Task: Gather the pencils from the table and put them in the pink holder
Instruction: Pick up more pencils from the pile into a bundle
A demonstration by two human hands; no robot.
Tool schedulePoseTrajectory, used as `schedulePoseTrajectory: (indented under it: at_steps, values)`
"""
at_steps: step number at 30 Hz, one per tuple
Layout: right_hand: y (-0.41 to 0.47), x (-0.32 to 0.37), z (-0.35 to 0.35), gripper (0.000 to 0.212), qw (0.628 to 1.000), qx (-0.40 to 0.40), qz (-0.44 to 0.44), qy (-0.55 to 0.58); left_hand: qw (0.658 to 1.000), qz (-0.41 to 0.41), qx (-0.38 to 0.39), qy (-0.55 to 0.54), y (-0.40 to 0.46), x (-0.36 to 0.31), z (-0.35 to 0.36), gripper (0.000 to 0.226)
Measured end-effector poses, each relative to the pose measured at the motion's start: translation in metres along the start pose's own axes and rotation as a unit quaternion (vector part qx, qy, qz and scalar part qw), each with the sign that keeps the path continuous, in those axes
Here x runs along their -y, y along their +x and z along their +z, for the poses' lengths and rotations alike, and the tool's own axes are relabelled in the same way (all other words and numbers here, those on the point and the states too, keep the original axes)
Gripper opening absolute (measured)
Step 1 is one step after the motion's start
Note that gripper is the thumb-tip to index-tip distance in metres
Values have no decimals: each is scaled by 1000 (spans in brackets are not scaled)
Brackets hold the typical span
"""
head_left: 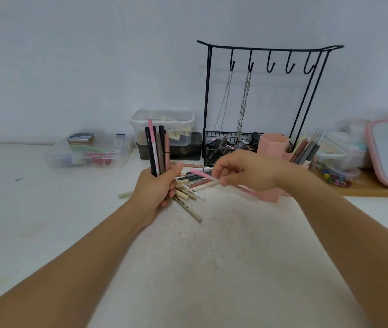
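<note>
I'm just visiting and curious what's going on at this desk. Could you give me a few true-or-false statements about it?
1. The left hand grips a bundle of pencils upright. True.
2. The right hand is empty. False: it pinches a pink pencil.
3. Every pencil is off the table. False: a pile lies between the hands.
4. Chains hang from the black rack. True.
5. The pink holder stands beyond the right hand. True.
</note>
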State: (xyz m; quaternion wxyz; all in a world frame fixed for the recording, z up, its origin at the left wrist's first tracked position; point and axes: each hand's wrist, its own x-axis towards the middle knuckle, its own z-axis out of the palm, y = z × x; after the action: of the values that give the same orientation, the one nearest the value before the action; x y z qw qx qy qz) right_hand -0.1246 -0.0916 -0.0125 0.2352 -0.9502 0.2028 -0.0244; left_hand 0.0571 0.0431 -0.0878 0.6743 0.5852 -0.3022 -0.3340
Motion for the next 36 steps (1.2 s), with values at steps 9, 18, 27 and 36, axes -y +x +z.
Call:
schedulePoseTrajectory:
  at_steps: [9,18,27,36]
  values:
    - [24,17,60,16,965,-122,98,209,998,-35,-2,-43,3,-5,-9,23]
    - [27,29,78,17,950,-103,88,281,971,-44,-199,126,-1,-8,-38,22]
    - [22,39,94,6,980,-146,16,133,958,-61,-144,241,0,-8,-47,17]
    - [27,31,98,10,966,-190,27,171,968,6,-102,231,-1,-8,-37,19]
